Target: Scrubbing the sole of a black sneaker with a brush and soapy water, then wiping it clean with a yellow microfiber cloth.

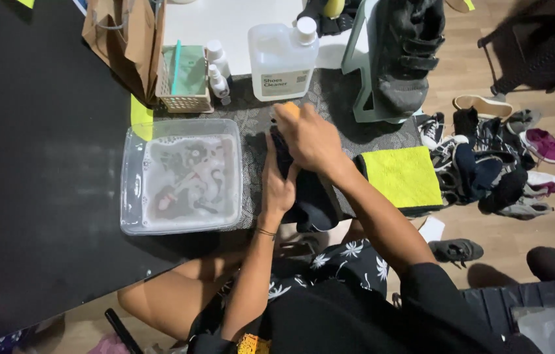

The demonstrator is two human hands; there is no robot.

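Left hand wrapped around dark shoe, right hand clenched on orange brush (mostly hidden), clear tub of soapy water left of shoe, yellow cloth right.

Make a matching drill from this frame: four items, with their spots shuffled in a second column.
Items:
1. clear plastic tub of soapy water
2. folded yellow microfibre cloth
3. white plastic bottle with white cap
4. dark shoe

Places:
A. between both hands
B. left of the hands
C. behind the hands, upright
D. right of the right forearm

Pairs: 1-B, 2-D, 3-C, 4-A
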